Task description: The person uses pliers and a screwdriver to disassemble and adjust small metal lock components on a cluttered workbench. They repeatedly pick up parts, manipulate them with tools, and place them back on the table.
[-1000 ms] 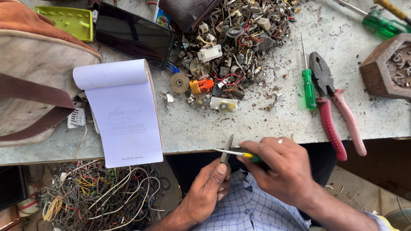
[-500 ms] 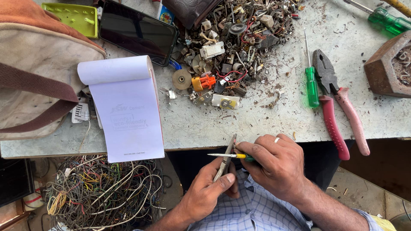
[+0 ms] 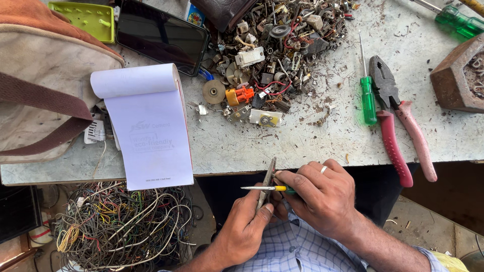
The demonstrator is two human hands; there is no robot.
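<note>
Just off the near edge of the workbench [image 3: 302,146], over the person's lap, the left hand [image 3: 247,226] pinched a thin grey metal strip [image 3: 266,187] upright, fingers closed around its lower end. The right hand [image 3: 317,199] was curled shut on a small yellow-handled screwdriver [image 3: 262,188], its shaft lying crosswise with the tip past the strip. To do this well, I judged the left thumb should brace the strip close to where the tool bore, and the pressure should stay light so the tip did not skid toward the fingers.

On the bench, near the near edge to the right, lay pink-handled pliers [image 3: 398,126] touching a green-handled screwdriver [image 3: 367,95]. Toward the far edge spread a heap of scrap parts [image 3: 272,45]. At the right edge stood a brown hexagonal tray [image 3: 448,80] holding small bits I could not make out. A green plastic tray [image 3: 88,20] at the far left corner looked empty. A notepad [image 3: 151,131] overhung the near edge, above a tangle of wires [image 3: 121,226].
</note>
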